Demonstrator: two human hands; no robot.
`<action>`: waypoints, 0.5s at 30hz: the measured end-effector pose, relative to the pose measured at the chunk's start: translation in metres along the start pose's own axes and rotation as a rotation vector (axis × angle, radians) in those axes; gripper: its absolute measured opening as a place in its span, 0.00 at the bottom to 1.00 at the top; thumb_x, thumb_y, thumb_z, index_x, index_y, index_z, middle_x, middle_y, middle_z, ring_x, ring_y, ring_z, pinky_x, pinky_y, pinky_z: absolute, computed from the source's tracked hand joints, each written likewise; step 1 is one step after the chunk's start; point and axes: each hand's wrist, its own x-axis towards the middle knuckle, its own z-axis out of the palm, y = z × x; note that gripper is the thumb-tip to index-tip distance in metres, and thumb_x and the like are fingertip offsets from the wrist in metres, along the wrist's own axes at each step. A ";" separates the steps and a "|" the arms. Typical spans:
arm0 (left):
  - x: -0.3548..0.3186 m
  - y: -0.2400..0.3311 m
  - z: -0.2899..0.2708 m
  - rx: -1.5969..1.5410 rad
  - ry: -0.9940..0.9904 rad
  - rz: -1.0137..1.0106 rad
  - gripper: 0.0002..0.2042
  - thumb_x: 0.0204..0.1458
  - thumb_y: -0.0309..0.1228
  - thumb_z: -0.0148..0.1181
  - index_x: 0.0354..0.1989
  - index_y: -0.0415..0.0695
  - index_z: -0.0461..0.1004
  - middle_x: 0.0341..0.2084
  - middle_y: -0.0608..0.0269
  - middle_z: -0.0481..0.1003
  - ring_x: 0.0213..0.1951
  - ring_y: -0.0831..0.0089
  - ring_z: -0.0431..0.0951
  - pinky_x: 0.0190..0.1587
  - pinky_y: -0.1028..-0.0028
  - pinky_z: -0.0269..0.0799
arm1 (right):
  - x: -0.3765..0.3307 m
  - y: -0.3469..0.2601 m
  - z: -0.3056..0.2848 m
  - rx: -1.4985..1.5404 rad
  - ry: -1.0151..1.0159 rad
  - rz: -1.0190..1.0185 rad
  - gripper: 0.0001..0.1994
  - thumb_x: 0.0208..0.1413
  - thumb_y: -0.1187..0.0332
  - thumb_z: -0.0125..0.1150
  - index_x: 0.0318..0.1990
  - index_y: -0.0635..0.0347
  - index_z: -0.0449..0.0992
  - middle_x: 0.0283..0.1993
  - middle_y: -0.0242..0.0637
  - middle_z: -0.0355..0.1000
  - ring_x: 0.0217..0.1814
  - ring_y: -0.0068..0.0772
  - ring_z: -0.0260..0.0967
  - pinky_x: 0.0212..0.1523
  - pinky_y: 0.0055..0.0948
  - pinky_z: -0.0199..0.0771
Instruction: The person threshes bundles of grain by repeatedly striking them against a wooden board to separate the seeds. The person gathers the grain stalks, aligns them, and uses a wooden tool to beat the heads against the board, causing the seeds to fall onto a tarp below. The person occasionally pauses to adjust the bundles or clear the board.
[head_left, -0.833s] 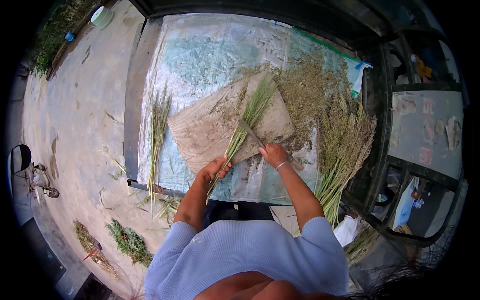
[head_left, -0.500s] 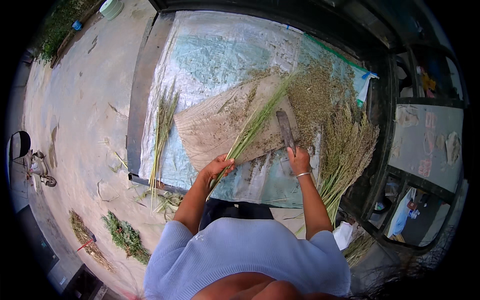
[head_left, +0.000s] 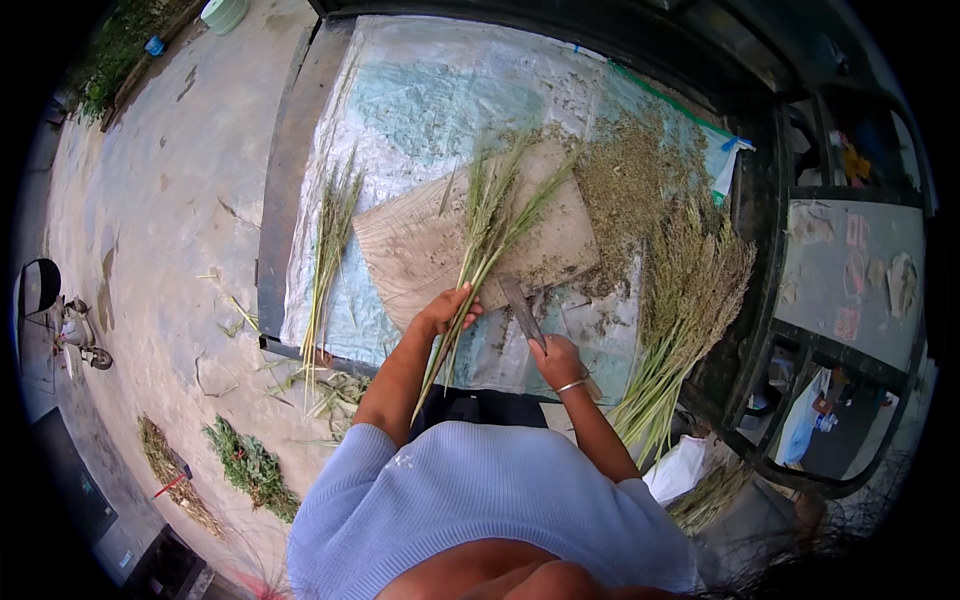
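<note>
**Stalks on the board, blade beside them**

We hold a bunch of stalks (head_left: 487,235) in our left hand (head_left: 447,312), fingers clenched round the stems near their lower end. Our right hand (head_left: 558,360) grips a knife (head_left: 520,310), fingers wrapped on the handle, the blade lifted and pointing up and away from us.

The bunch lies on the wooden board (head_left: 420,250), which rests on a pale tarp (head_left: 440,100). Its long axis runs from our left hand up and slightly right; the seed heads point away from us, the cut ends trail down past the hand toward our body.

The blade sits just beside the left thumb, as far as the bent view lets us judge. A stroke drifting left could catch the fingers, since the grip is close to where the knife stands. A loose clench would let stems fan out and slide off the board.

More stalks (head_left: 690,300) lie heaped at right, another bundle (head_left: 330,250) at left.
</note>
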 end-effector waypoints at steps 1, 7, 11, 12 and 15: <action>0.001 -0.002 -0.001 -0.035 -0.040 -0.028 0.24 0.52 0.56 0.45 0.34 0.43 0.66 0.23 0.60 0.74 0.19 0.74 0.72 0.21 0.73 0.72 | 0.013 -0.001 0.001 -0.005 -0.004 -0.063 0.13 0.49 0.61 0.58 0.22 0.61 0.70 0.21 0.45 0.67 0.25 0.49 0.66 0.26 0.42 0.65; 0.010 -0.014 -0.013 0.095 -0.126 0.063 0.28 0.53 0.59 0.38 0.29 0.43 0.66 0.15 0.63 0.69 0.12 0.74 0.64 0.14 0.74 0.63 | 0.073 0.006 0.007 -0.104 -0.083 -0.306 0.14 0.49 0.58 0.58 0.22 0.59 0.70 0.21 0.41 0.68 0.26 0.45 0.67 0.28 0.40 0.67; 0.004 -0.013 -0.004 0.108 -0.055 -0.110 0.27 0.52 0.61 0.40 0.22 0.46 0.61 0.10 0.67 0.62 0.09 0.78 0.57 0.12 0.75 0.55 | 0.123 0.039 -0.002 -0.239 -0.186 -0.172 0.16 0.52 0.57 0.54 0.22 0.60 0.71 0.22 0.42 0.70 0.26 0.45 0.68 0.30 0.41 0.68; 0.003 -0.013 -0.005 0.110 -0.063 -0.115 0.27 0.51 0.61 0.40 0.21 0.47 0.60 0.10 0.67 0.61 0.09 0.78 0.56 0.12 0.75 0.54 | 0.137 0.047 -0.005 -0.279 -0.163 -0.099 0.16 0.53 0.57 0.53 0.22 0.60 0.71 0.22 0.42 0.70 0.27 0.46 0.69 0.30 0.41 0.69; 0.005 -0.011 -0.010 0.200 -0.035 -0.098 0.27 0.51 0.62 0.40 0.20 0.47 0.59 0.09 0.68 0.60 0.09 0.79 0.55 0.11 0.76 0.52 | 0.166 0.061 -0.007 -0.340 -0.024 0.067 0.16 0.53 0.57 0.52 0.22 0.60 0.71 0.22 0.43 0.70 0.27 0.47 0.69 0.30 0.40 0.70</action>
